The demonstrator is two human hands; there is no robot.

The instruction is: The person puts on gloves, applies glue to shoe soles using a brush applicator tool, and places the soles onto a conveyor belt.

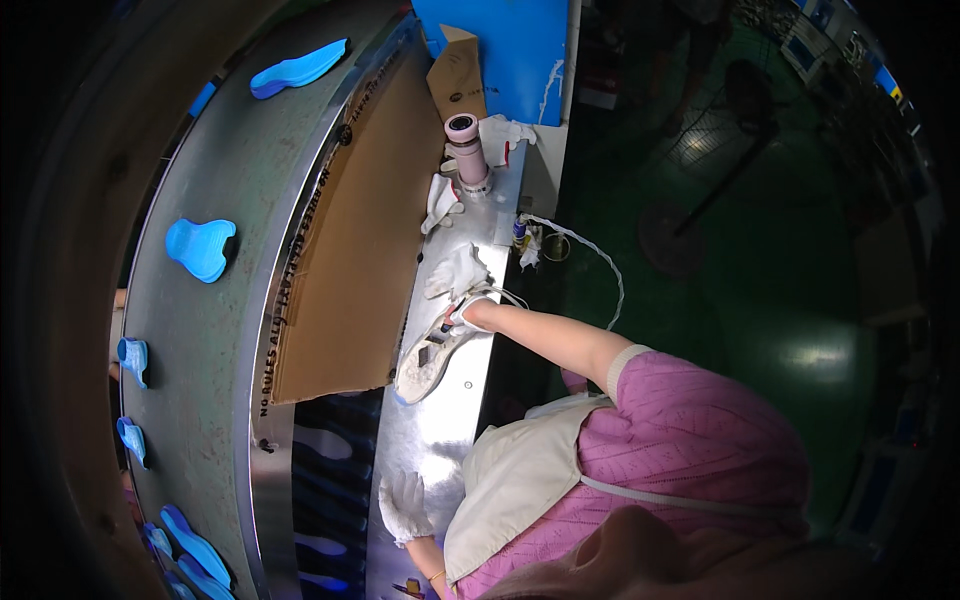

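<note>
White-gloved, my right hand (472,312) bends its fingers over the upper end of a pale sole (420,384), against a small dark piece (447,323); whether I grasp either, I cannot tell. The sole lies on the steel bench (448,432), just beside a crumpled white cloth (458,272). My left hand (404,508), gloved too, is released, fingers extended, well apart from the sole. Beyond the cardboard (360,240), blue soles (200,250) lie on the belt (200,340); a pink flask (468,158) stands farther up
</note>
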